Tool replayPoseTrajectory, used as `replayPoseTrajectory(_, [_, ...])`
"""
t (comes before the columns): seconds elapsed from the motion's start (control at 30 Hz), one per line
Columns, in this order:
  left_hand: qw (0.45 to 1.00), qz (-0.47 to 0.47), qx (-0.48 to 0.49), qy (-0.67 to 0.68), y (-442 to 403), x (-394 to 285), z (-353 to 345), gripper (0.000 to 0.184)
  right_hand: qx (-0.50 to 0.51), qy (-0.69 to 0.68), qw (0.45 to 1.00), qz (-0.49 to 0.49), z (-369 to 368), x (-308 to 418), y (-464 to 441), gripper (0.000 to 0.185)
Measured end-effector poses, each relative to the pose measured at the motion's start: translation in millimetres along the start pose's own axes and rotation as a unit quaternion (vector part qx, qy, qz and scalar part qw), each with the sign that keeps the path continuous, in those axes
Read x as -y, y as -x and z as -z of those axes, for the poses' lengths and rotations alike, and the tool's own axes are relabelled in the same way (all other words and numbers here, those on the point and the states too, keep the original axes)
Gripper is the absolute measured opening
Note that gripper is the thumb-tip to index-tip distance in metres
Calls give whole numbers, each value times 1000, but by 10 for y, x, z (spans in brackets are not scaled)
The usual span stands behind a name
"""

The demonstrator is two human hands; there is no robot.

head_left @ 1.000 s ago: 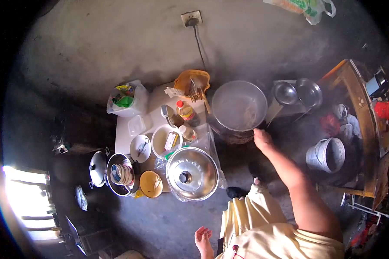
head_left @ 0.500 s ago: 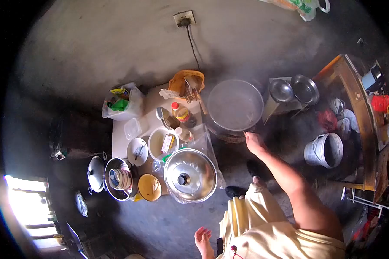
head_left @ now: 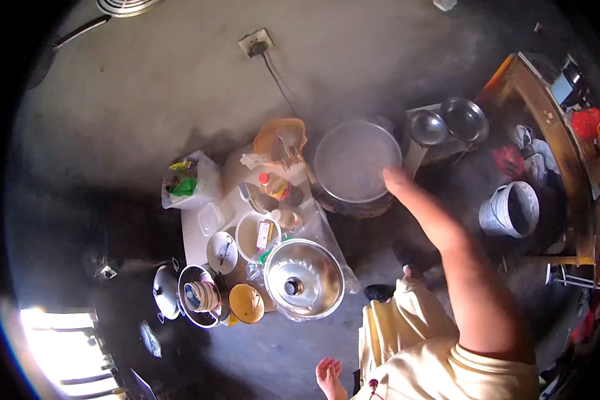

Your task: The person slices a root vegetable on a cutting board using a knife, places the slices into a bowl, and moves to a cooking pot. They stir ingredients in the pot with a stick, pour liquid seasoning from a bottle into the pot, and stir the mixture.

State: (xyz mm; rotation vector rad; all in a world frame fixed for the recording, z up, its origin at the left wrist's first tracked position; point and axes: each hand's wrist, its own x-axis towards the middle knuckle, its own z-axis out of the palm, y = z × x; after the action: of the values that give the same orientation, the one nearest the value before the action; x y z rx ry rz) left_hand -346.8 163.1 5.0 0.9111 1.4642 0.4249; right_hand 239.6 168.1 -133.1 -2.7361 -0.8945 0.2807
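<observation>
Above the middle, our right hand (head_left: 395,180) is reaching to the edge of the steamy pot (head_left: 358,161), maybe so we are standing back from the heat; we can't tell what its fingers are doing. Low down, our left hand (head_left: 329,376) is hanging, fingers a bit apart.

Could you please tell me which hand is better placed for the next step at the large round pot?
Probably the right: the right hand is at the edge of the pot, its arm stretched out, while the left hand is low and well away from it.
</observation>
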Motion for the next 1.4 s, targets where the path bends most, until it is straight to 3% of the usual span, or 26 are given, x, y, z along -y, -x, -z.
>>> replayPoseTrajectory(0.13, [999,-22,33,19,-48,-25,-45,24,54,34,998,9,1008,226,689,22])
replayPoseTrajectory(0.3, [999,-26,41,14,-221,13,-55,25,146,-9,987,-60,1460,258,1039,20])
replayPoseTrajectory(0.47, [994,-52,98,-8,-272,-149,-118,25,46,-10,999,-28,930,128,790,18])
replayPoseTrajectory(0.6, [994,-71,80,-10,-212,-229,-106,24,-31,-104,989,-97,670,53,751,23])
replayPoseTrajectory(0.67, [996,-64,66,-14,-170,-203,-80,22,-129,-181,960,-168,472,17,703,25])
replayPoseTrajectory(0.7, [996,-64,63,-12,-187,-143,-36,22,-71,-176,954,-231,268,-43,602,24])
replayPoseTrajectory(0.73, [996,-61,65,-11,-200,-110,-13,22,-70,-175,955,-228,259,0,584,24])
replayPoseTrajectory(0.8, [996,-56,66,-10,-218,-45,27,22,39,-255,947,-194,342,174,637,22])
replayPoseTrajectory(0.93, [998,-34,54,7,-206,23,-26,22,10,-288,954,-86,199,485,797,23])
replayPoseTrajectory(1.0, [998,-30,49,10,-220,32,-48,23,28,-270,958,-94,208,650,899,23])
replayPoseTrajectory(1.03, [998,-27,47,10,-234,35,-55,23,-41,-249,967,-21,38,627,859,25])
replayPoseTrajectory(1.07, [999,-26,45,9,-238,34,-49,23,-38,-247,968,-18,-87,517,838,25])
replayPoseTrajectory(1.13, [999,-28,42,18,-233,36,-15,23,-7,-199,972,-125,-66,452,738,29])
replayPoseTrajectory(1.27, [999,-27,21,12,-116,22,5,23,-50,-156,976,-142,233,411,603,29])
replayPoseTrajectory(1.4, [999,-5,4,39,-60,55,15,23,-121,-167,967,-151,-61,226,486,28])
